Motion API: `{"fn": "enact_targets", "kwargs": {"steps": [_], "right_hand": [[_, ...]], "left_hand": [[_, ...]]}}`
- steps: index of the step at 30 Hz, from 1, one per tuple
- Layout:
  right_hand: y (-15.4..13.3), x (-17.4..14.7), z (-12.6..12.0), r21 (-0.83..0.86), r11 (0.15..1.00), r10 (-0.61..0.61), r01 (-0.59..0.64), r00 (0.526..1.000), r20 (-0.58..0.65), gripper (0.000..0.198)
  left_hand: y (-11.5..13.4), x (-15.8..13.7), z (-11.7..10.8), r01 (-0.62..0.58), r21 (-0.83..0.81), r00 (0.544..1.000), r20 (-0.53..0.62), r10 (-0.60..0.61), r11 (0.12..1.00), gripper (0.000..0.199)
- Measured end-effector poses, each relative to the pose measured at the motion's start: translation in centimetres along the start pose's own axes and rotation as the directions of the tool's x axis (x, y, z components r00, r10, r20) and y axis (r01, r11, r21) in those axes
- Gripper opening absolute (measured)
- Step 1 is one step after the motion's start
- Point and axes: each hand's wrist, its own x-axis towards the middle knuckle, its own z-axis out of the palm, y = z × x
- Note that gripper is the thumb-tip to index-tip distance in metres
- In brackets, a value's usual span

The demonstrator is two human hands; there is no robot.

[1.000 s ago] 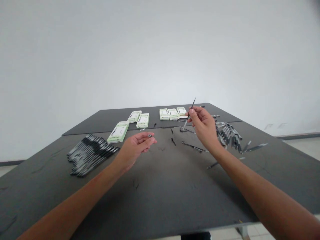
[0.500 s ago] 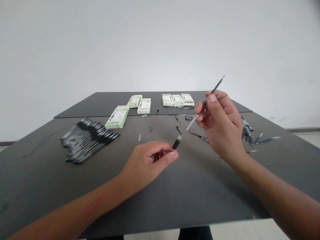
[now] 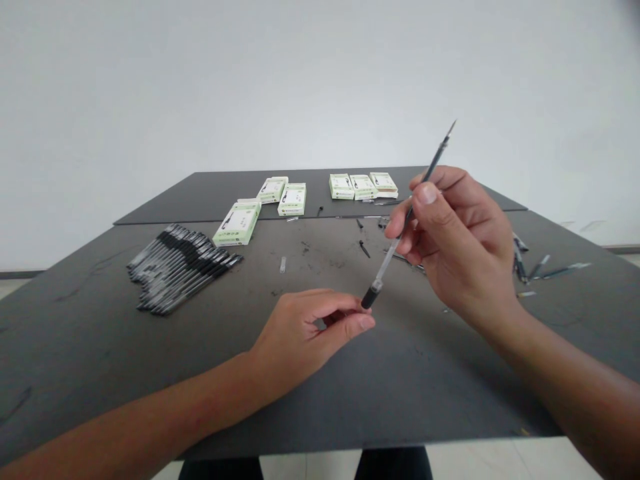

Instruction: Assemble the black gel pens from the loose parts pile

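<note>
My left hand (image 3: pixel 313 333) is closed on a pen barrel (image 3: pixel 371 297), whose black grip and clear open end point up and to the right; the rest of the barrel is hidden by the hand. Between the thumb and fingers of my right hand (image 3: pixel 460 233) is a pen refill (image 3: pixel 436 160), dark in its upper part with a metal tip at the top. The refill's clear lower end meets the mouth of the barrel. Both hands are raised over the dark table.
A row of assembled black pens (image 3: pixel 180 270) lies on the left of the table (image 3: pixel 320 387). Several green-and-white boxes (image 3: pixel 237 223) stand farther back. Loose pen parts (image 3: pixel 555 270) lie on the right, and a small black cap (image 3: pixel 365 249) near the middle.
The refill's lower end has come down to the barrel's mouth, where a gap showed before. My left hand has shifted slightly right, and the whole view has moved a little.
</note>
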Motion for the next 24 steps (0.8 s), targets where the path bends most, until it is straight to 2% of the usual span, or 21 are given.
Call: {"fn": "enact_targets", "kwargs": {"steps": [8, 13, 17, 24], "right_hand": [[0.08, -0.3, 0.12, -0.035, 0.999, 0.012, -0.012, 1.0, 0.01, 0.028], [-0.01, -0.19, -0.03, 0.031, 0.999, 0.015, -0.014, 1.0, -0.026, 0.015], [-0.1, -0.17, -0.08, 0.037, 0.999, 0.005, -0.003, 0.998, -0.058, 0.012], [-0.33, -0.32, 0.15, 0.066, 0.998, 0.017, -0.017, 1.0, 0.007, 0.017]], "left_hand": [[-0.14, 0.04, -0.04, -0.016, 0.016, 1.0, -0.018, 0.016, 1.0, 0.01], [-0.17, 0.03, 0.01, -0.008, 0.009, 1.0, -0.011, 0.008, 1.0, 0.011], [-0.2, -0.01, 0.08, 0.007, 0.0, 1.0, 0.01, -0.007, 1.0, 0.012], [-0.11, 0.02, 0.02, 0.009, 0.008, 1.0, 0.012, -0.009, 1.0, 0.011]]}}
